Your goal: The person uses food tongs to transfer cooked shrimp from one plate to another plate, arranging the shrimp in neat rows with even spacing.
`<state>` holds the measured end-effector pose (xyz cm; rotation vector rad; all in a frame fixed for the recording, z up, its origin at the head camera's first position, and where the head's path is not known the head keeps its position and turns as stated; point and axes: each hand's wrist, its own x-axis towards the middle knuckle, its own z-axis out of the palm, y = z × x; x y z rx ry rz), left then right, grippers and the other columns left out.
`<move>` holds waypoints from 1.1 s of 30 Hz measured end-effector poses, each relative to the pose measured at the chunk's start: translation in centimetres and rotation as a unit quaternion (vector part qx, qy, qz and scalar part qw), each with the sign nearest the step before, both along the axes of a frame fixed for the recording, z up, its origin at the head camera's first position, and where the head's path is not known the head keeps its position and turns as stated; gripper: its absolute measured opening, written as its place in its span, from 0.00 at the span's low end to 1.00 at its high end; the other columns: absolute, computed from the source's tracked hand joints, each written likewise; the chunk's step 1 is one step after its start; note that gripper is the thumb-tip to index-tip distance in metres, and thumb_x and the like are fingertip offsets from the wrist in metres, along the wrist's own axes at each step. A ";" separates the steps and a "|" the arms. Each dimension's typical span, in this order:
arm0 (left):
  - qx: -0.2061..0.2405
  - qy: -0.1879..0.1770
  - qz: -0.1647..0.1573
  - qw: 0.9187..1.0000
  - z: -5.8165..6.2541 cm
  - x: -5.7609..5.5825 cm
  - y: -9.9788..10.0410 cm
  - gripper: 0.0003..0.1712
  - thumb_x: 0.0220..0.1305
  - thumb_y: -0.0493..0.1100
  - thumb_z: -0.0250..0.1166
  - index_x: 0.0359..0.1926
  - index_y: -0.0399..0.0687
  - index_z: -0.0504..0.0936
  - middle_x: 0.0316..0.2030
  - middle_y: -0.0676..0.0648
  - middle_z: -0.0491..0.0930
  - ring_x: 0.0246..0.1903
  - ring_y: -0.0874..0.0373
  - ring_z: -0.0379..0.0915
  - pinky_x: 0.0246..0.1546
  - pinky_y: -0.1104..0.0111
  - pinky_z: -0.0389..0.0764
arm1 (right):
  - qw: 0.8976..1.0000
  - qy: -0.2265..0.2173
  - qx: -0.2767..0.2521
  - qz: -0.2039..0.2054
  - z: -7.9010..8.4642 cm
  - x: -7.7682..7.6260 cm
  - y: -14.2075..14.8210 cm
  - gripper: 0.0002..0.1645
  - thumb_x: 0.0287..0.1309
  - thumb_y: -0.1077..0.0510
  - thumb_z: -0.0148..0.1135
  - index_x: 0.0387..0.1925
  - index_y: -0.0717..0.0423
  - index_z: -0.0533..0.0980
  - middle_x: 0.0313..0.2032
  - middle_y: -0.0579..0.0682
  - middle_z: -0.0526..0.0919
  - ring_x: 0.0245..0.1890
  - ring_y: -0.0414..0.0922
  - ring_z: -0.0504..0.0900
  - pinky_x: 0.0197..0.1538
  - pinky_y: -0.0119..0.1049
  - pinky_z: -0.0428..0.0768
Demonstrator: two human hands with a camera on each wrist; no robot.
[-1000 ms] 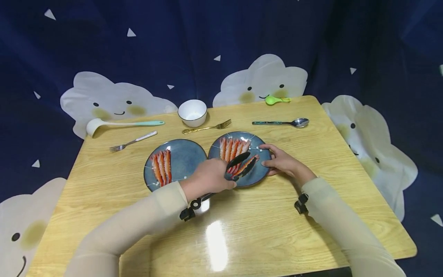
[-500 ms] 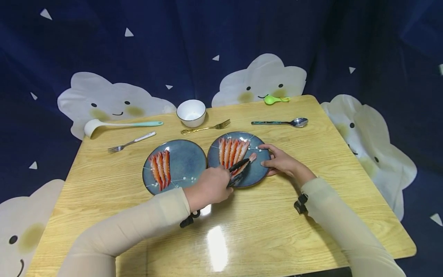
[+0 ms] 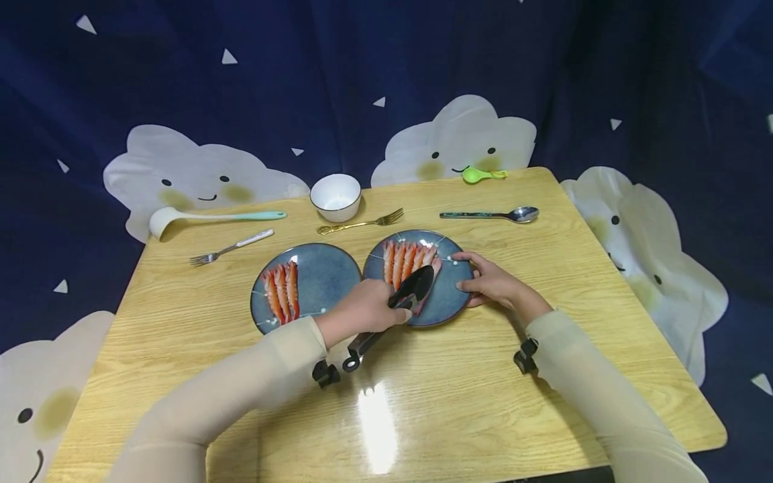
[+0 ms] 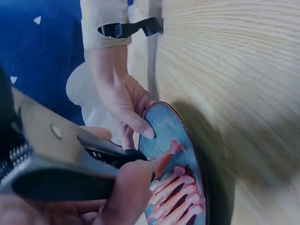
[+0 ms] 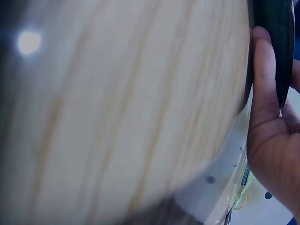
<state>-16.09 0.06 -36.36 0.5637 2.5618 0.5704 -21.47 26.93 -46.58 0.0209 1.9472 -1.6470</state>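
My left hand grips black-headed tongs over the right blue plate. In the left wrist view a shrimp with a pink tail shows at the tongs' tips; whether they pinch it is partly hidden by the thumb. Beside it on that plate lies a row of several orange-and-white shrimp. My right hand holds the plate's right rim, thumb and fingers either side of the edge. A matching left plate bears 3 shrimp along its left side.
Behind the plates are a white bowl, a gold fork and a spoon. To the left lie a ladle and a silver fork. A green measuring spoon sits at the table's far edge.
The tongs, spread around the single shrimp a second ago, now look closed and turned with a broad side up. That shrimp has shifted left toward the row. My right hand stays put.
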 end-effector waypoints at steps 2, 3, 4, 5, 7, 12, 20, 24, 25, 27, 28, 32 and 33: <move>0.007 -0.011 0.006 1.000 -0.1 -0.2 0.3 0.19 0.53 0.57 0.59 0.21 0.46 0.73 0.14 0.49 0.69 0.14 0.57 0.63 0.16 0.68 0.65 | 1.000 0.000 -0.002 0.000 0.0 0.0 0.0 0.38 0.53 0.67 0.55 0.62 0.43 0.52 0.39 0.66 0.69 0.27 0.53 0.79 0.28 0.47 0.76; 0.010 -0.013 0.009 1.000 -0.2 -0.3 0.4 0.19 0.53 0.57 0.59 0.21 0.46 0.74 0.15 0.49 0.70 0.14 0.57 0.64 0.16 0.68 0.66 | 1.000 0.000 -0.002 0.001 0.0 0.0 0.0 0.38 0.53 0.67 0.55 0.62 0.43 0.52 0.39 0.66 0.69 0.27 0.53 0.79 0.28 0.47 0.76; 0.013 -0.016 0.012 1.000 -0.4 -0.5 0.5 0.19 0.53 0.57 0.59 0.22 0.46 0.74 0.15 0.49 0.70 0.14 0.57 0.65 0.16 0.67 0.66 | 1.000 0.001 -0.002 0.002 0.0 0.0 0.0 0.38 0.53 0.66 0.56 0.62 0.43 0.52 0.39 0.66 0.69 0.27 0.53 0.79 0.28 0.47 0.76; 0.013 -0.013 0.015 1.000 -0.6 -0.6 0.6 0.19 0.53 0.58 0.59 0.22 0.47 0.74 0.16 0.49 0.71 0.15 0.57 0.66 0.16 0.67 0.67 | 1.000 0.002 0.000 0.003 0.0 0.0 0.0 0.38 0.53 0.66 0.56 0.62 0.43 0.52 0.39 0.66 0.69 0.26 0.53 0.79 0.28 0.47 0.76; 0.011 -0.006 0.019 1.000 -1.0 -0.9 0.7 0.19 0.53 0.58 0.59 0.23 0.47 0.74 0.17 0.49 0.71 0.16 0.57 0.66 0.17 0.67 0.67 | 1.000 0.004 0.002 0.004 0.0 0.0 -0.1 0.38 0.53 0.65 0.56 0.62 0.43 0.52 0.38 0.65 0.69 0.26 0.52 0.79 0.28 0.47 0.76; 0.007 0.016 0.025 1.000 -1.7 -1.4 0.6 0.18 0.53 0.56 0.59 0.23 0.46 0.73 0.18 0.49 0.71 0.18 0.57 0.66 0.18 0.67 0.67 | 1.000 0.003 0.009 0.000 -0.1 0.0 -0.1 0.38 0.52 0.65 0.57 0.61 0.41 0.53 0.38 0.64 0.69 0.26 0.52 0.79 0.27 0.46 0.77; 0.057 0.020 0.056 0.997 -1.0 -1.2 -0.8 0.18 0.50 0.58 0.62 0.29 0.48 0.76 0.18 0.52 0.73 0.16 0.59 0.65 0.16 0.67 0.67 | 1.000 0.002 0.011 -0.003 -0.2 -0.1 0.0 0.38 0.53 0.64 0.57 0.61 0.40 0.53 0.38 0.64 0.69 0.25 0.53 0.79 0.27 0.46 0.76; 0.060 0.056 0.087 0.993 -0.1 -0.8 -3.2 0.19 0.48 0.58 0.63 0.32 0.48 0.77 0.20 0.53 0.73 0.19 0.59 0.67 0.18 0.68 0.68 | 1.000 0.003 0.011 0.003 -0.3 -0.2 -0.1 0.38 0.53 0.64 0.57 0.61 0.41 0.53 0.39 0.64 0.68 0.26 0.53 0.79 0.28 0.46 0.76; 0.057 0.060 0.096 0.992 0.1 -0.8 -3.9 0.20 0.48 0.58 0.63 0.32 0.47 0.77 0.21 0.52 0.73 0.20 0.58 0.67 0.19 0.67 0.68 | 1.000 0.003 0.011 0.002 -0.3 -0.2 0.0 0.38 0.53 0.64 0.57 0.61 0.41 0.52 0.39 0.65 0.68 0.27 0.53 0.79 0.28 0.46 0.76; 0.048 0.059 0.114 0.991 0.2 -0.5 -5.6 0.21 0.48 0.59 0.62 0.33 0.46 0.77 0.21 0.50 0.73 0.20 0.56 0.67 0.19 0.65 0.68 | 1.000 0.000 0.011 0.000 -0.2 -0.1 0.1 0.39 0.53 0.64 0.57 0.62 0.42 0.51 0.40 0.65 0.68 0.27 0.54 0.79 0.28 0.47 0.76; 0.039 0.063 0.118 0.990 0.3 -0.4 -6.6 0.24 0.48 0.59 0.62 0.36 0.44 0.77 0.23 0.48 0.74 0.22 0.56 0.69 0.22 0.64 0.69 | 1.000 -0.002 0.010 -0.001 -0.2 -0.1 0.2 0.39 0.53 0.64 0.57 0.62 0.42 0.51 0.40 0.66 0.68 0.27 0.54 0.79 0.28 0.47 0.76; -0.022 0.075 0.141 0.987 0.3 0.7 -10.9 0.31 0.48 0.62 0.61 0.38 0.38 0.75 0.18 0.47 0.72 0.18 0.55 0.68 0.22 0.62 0.69 | 1.000 -0.004 0.006 0.006 -0.1 -0.1 0.3 0.39 0.53 0.64 0.57 0.62 0.42 0.51 0.42 0.66 0.68 0.28 0.55 0.79 0.29 0.48 0.76; -0.039 0.082 0.148 0.985 0.4 1.0 -12.0 0.31 0.47 0.62 0.62 0.37 0.37 0.75 0.17 0.47 0.72 0.18 0.55 0.67 0.21 0.62 0.68 | 1.000 -0.002 0.004 0.008 -0.1 -0.1 0.4 0.39 0.53 0.64 0.57 0.62 0.41 0.51 0.42 0.66 0.67 0.29 0.55 0.79 0.29 0.48 0.76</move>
